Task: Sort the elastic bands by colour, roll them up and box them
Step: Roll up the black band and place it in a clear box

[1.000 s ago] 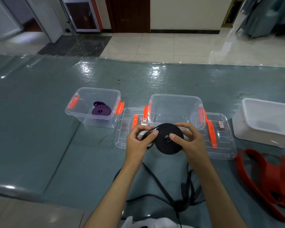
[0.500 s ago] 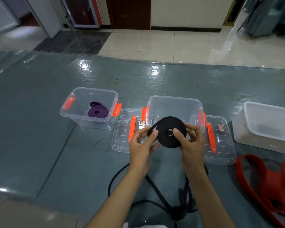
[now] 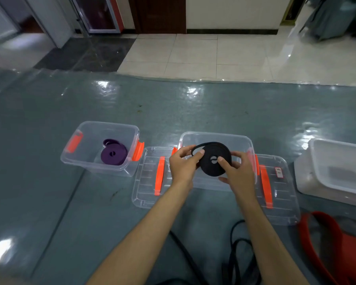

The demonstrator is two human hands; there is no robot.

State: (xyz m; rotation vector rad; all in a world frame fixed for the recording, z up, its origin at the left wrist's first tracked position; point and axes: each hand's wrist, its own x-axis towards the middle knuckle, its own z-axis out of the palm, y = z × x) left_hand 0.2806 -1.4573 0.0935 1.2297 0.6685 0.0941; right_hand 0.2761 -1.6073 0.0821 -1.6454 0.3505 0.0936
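Note:
A rolled black elastic band (image 3: 214,155) is held over the open middle clear box (image 3: 216,136). My left hand (image 3: 183,163) grips its left edge and my right hand (image 3: 236,171) its right side, thumb near the centre hole. A loose loop of the band's end sticks out at the top left of the roll. The left clear box (image 3: 86,159) with orange latches holds rolled purple bands (image 3: 113,154). Loose black bands (image 3: 236,262) lie on the mat between my forearms. Red bands (image 3: 335,243) lie at the lower right.
Two clear lids with orange handles lie flat, one (image 3: 152,177) left and one (image 3: 275,192) right of the middle box. A white box (image 3: 335,171) stands at the far right. Everything sits on a shiny grey-green mat (image 3: 49,202) bordered by tiled floor beyond.
Both hands have carried the black roll forward, from in front of the middle box to above its opening. The view has shifted slightly with it.

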